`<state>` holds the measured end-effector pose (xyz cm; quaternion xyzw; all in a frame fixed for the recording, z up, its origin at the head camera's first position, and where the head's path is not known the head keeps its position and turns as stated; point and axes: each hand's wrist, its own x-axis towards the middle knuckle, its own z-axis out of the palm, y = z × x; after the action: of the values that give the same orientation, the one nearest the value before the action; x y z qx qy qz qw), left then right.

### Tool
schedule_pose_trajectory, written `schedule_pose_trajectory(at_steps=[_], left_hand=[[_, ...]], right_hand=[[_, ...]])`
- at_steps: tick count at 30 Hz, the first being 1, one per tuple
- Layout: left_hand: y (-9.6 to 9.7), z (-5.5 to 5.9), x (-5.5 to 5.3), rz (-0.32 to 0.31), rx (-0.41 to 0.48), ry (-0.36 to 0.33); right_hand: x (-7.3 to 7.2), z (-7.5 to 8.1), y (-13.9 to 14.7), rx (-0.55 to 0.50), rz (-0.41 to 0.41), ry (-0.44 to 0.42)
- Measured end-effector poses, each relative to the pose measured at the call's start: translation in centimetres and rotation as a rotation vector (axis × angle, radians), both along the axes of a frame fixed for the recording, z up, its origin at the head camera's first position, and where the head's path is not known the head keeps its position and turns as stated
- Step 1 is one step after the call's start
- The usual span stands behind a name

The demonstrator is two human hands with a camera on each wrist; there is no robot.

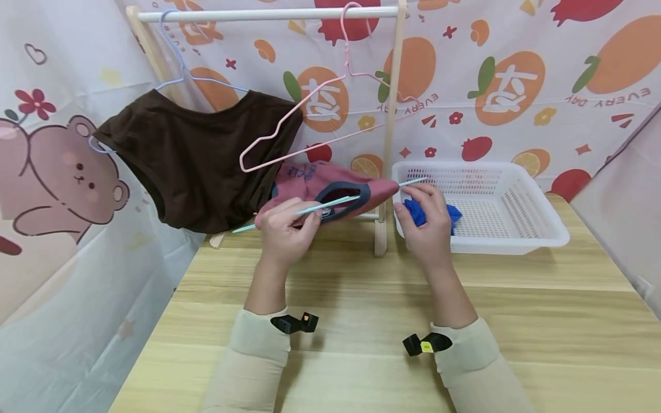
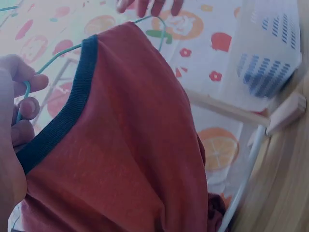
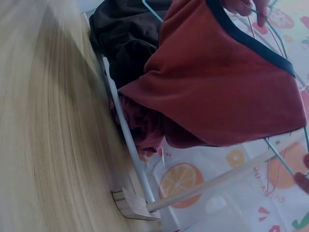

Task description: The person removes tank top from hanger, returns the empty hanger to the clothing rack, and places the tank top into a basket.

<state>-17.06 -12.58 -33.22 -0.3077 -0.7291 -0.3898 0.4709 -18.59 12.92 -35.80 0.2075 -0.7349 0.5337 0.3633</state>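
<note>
A dusty-red shirt [image 1: 382, 192] with a dark teal neckband [image 2: 79, 87] hangs on a mint-green clothes hanger [image 1: 330, 204]. My left hand [image 1: 289, 229] grips the hanger near its hook at the neck opening. One hanger end sticks out past the shirt's right side, and my right hand [image 1: 428, 221] has its thumb and fingertips around that end. In the right wrist view only some right fingertips [image 3: 302, 181] show beside the hanger. Dark lettering [image 1: 302, 171] is partly visible on the shirt. Folds of cloth hide the hanger's middle.
Behind the shirt stands a rack with a white top rail [image 1: 268, 14]. From it hang a brown top [image 1: 201, 155] on a blue hanger [image 1: 178, 51] and a bare pink hanger [image 1: 289, 115]. A white basket [image 1: 537, 201] holds blue cloth [image 1: 454, 215] at the right.
</note>
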Motion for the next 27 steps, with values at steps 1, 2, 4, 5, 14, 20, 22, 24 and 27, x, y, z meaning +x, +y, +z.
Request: schedule_pose_trajectory(at_steps=[1,2,4,5,14,20,22,24,27], left_hand=[[0.3,0.1,0.1,-0.002,-0.008,-0.002],[0.5,0.2,0.2,-0.006,-0.015,-0.004],[0.9,0.2,0.4,-0.010,-0.031,-0.012],[1.1,0.2,0.5,-0.013,-0.040,-0.015],[2.1,0.2,1.1,-0.012,-0.168,-0.169],[2.0,0.1,1.2,0.018,-0.171,-0.248],[2.0,0.0,1.1,0.015,-0.164,-0.258],[2.0,0.0,1.0,0.017,-0.160,-0.261],[1.9,-0.1,0.9,0.022,-0.157,-0.252]], right_hand=[[0.0,0.0,0.0,0.032,-0.010,0.034],[0.0,0.0,-0.1,0.069,-0.023,0.070],[0.1,-0.1,-0.1,0.128,-0.035,0.133],[0.1,-0.1,-0.1,0.154,-0.043,0.158],[0.2,0.0,0.1,0.300,0.041,0.224],[0.3,-0.2,0.2,0.359,0.071,0.144],[0.4,-0.2,0.2,0.376,0.067,0.127],[0.4,-0.2,0.2,0.382,0.062,0.119],[0.4,-0.3,0.1,0.382,0.051,0.120]])
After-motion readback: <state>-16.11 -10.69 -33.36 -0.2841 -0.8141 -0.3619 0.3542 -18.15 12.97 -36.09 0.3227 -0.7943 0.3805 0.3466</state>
